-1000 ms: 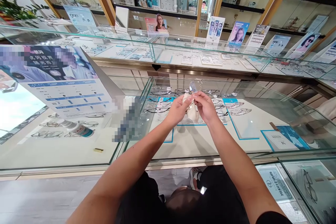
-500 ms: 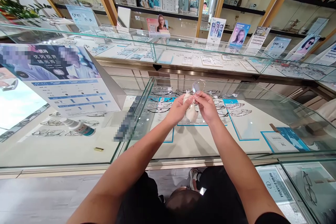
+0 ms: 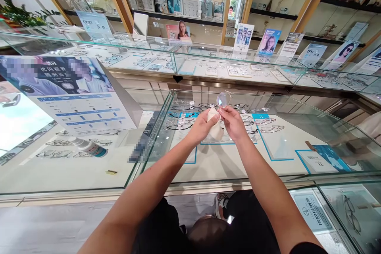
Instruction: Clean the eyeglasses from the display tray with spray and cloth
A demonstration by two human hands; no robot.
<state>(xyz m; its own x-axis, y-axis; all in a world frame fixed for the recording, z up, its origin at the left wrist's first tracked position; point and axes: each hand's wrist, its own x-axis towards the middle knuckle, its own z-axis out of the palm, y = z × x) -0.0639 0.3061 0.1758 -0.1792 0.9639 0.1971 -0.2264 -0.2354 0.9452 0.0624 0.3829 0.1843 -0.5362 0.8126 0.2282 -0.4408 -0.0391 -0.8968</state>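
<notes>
Glass counter [image 3: 220, 170] below; left hand [image 3: 203, 125] pinches cloth [image 3: 216, 131], right hand [image 3: 233, 122] grips glasses [image 3: 223, 100]. I see drop risk: thin rim, small fingertip hold.

A glass display counter [image 3: 74, 180] carries a spray bottle [image 3: 91, 147] and sign [image 3: 89, 113].

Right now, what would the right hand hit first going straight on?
The right hand angles forward-left, so probably the pale cloth in the left hand, right by its fingertips. Depth is unclear; they may be touching.
</notes>
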